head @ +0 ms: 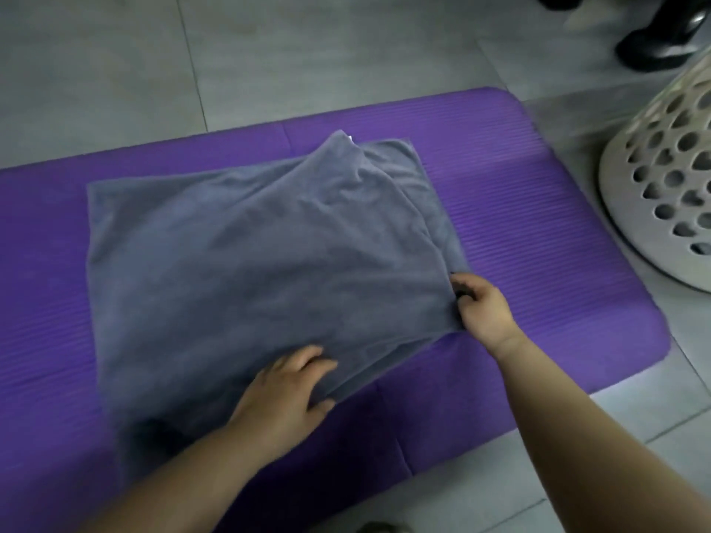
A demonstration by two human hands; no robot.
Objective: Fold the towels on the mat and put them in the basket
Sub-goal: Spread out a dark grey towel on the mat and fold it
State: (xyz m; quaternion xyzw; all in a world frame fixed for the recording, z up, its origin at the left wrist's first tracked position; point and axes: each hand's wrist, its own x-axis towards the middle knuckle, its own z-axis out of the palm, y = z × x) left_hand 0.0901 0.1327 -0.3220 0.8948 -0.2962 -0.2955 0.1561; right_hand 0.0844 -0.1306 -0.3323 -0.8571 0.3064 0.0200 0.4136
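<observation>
Nearest me, my left hand (pixel 286 386) lies on the near edge of the grey towel (pixel 250 263), fingers spread and fairly straight. It pins that edge down so the cloth stays put. The thumb sits right at the hem, and I cannot tell whether it has slipped under.

Just to its right and a little farther out, my right hand (pixel 481 309) pinches the towel's right-hand edge between thumb and curled fingers. I judge that grip is for drawing the layers square or carrying them across for the next fold. The towel is already doubled, its upper layer skewed over the lower, so the far corners do not meet.

It lies across the middle of the purple mat (pixel 538 225), which rests on the tiled floor (pixel 115 71).

Beyond my right hand, off the mat's end, stands the white perforated laundry basket (pixel 661 178), near enough to reach once folding is finished. Farthest off, black shoes (pixel 654 44) show.
</observation>
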